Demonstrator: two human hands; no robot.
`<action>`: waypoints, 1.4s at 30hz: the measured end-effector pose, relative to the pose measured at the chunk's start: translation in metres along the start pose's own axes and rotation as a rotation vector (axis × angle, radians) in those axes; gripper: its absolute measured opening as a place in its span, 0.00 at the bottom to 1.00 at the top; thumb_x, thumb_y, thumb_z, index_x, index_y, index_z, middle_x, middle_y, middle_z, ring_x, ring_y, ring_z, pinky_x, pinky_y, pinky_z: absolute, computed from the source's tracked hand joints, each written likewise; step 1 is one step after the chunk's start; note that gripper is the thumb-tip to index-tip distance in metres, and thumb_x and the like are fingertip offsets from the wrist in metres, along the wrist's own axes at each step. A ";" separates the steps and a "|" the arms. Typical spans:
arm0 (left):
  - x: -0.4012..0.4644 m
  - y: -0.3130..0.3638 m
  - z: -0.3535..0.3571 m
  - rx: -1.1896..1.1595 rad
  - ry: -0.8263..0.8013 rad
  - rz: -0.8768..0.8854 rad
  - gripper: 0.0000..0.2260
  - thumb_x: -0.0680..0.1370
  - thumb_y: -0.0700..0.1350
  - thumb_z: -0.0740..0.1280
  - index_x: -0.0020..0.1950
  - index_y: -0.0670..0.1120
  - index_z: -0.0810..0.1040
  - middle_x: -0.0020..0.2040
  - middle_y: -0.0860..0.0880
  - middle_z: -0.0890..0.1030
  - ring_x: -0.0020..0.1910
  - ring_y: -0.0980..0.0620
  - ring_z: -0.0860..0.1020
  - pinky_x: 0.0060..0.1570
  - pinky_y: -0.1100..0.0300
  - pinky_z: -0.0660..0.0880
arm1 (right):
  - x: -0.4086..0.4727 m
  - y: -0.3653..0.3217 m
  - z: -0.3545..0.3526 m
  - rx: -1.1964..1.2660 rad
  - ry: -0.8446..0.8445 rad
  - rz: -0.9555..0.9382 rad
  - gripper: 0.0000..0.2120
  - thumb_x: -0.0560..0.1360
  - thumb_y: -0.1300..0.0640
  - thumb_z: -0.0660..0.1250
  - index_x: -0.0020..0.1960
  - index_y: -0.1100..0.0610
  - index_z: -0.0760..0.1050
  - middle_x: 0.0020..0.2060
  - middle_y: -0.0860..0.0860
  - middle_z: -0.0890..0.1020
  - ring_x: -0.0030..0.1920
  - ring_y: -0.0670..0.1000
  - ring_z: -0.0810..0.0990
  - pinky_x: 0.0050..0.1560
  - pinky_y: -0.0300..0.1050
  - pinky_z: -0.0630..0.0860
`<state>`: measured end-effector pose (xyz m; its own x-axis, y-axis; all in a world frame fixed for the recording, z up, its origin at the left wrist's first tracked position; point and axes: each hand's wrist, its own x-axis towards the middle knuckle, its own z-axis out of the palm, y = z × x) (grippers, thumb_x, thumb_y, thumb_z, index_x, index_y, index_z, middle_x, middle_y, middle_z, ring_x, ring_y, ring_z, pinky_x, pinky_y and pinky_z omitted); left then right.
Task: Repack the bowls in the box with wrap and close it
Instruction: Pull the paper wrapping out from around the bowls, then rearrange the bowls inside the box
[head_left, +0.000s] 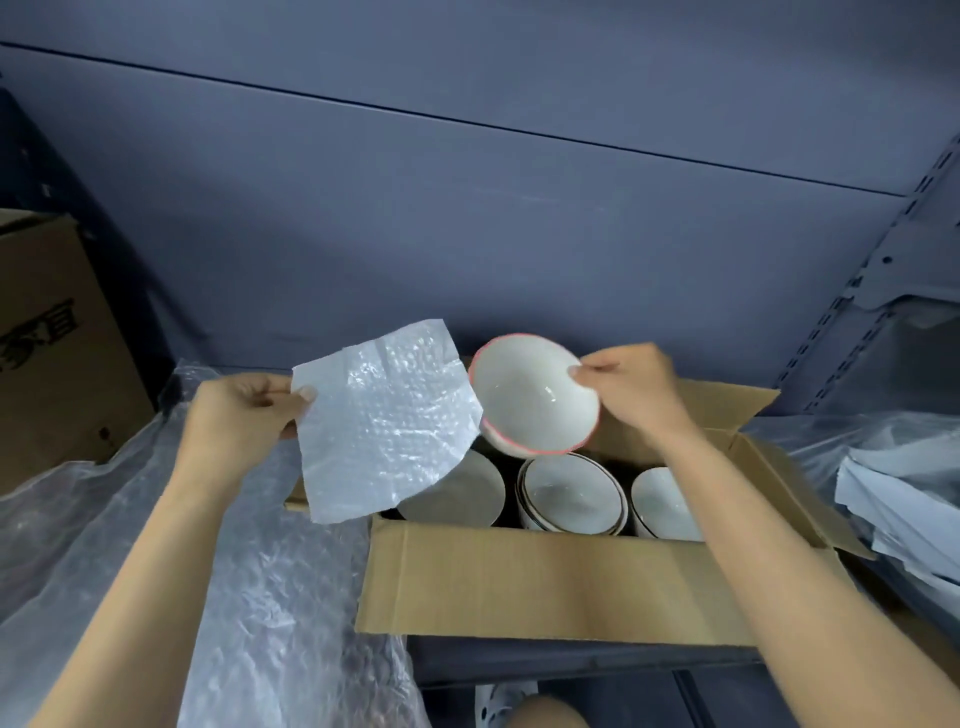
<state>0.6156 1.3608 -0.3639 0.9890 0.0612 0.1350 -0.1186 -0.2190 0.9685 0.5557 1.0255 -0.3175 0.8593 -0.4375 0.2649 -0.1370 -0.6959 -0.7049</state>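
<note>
**Step: Wrap the Pink-Rimmed Bowl Before Boxing**

The left hand (244, 410) pinches one edge of a bubble wrap sheet (387, 415), which hangs above the open box's (545, 582) left end. The right hand (631, 387) pinches the rim of the pink-rimmed bowl (535, 397), held tilted above the stacked bowls (569, 493) inside the box.

Recommended: centre the bowl on the sheet, fold all edges over the rim, then nest it squarely on a stack. Avoid rim-to-rim contact.

Markings: dark print on the closed carton (47, 332) at far left is not legible.
</note>
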 end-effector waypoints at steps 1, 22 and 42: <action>0.002 0.000 0.002 0.053 -0.028 0.012 0.05 0.74 0.41 0.71 0.39 0.41 0.81 0.34 0.46 0.84 0.34 0.52 0.81 0.47 0.55 0.81 | 0.000 -0.001 -0.011 0.024 0.024 0.015 0.07 0.70 0.57 0.73 0.46 0.59 0.84 0.42 0.53 0.85 0.44 0.46 0.79 0.52 0.46 0.75; -0.006 0.006 0.082 0.569 -0.192 0.313 0.03 0.74 0.41 0.71 0.41 0.44 0.83 0.37 0.49 0.82 0.38 0.50 0.75 0.32 0.61 0.64 | -0.016 0.007 -0.002 0.251 -0.123 0.127 0.04 0.70 0.62 0.74 0.39 0.54 0.82 0.35 0.48 0.83 0.37 0.47 0.79 0.46 0.44 0.74; 0.001 -0.013 0.068 0.573 -0.216 0.486 0.06 0.72 0.46 0.72 0.48 0.47 0.84 0.47 0.49 0.82 0.48 0.47 0.77 0.49 0.57 0.72 | -0.026 0.021 0.077 0.040 -0.298 0.141 0.09 0.69 0.58 0.72 0.41 0.65 0.80 0.39 0.63 0.82 0.42 0.65 0.80 0.47 0.55 0.80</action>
<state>0.6242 1.2979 -0.3909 0.8401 -0.3486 0.4155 -0.5367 -0.6450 0.5440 0.5689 1.0664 -0.3897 0.9405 -0.3377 -0.0374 -0.2504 -0.6146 -0.7481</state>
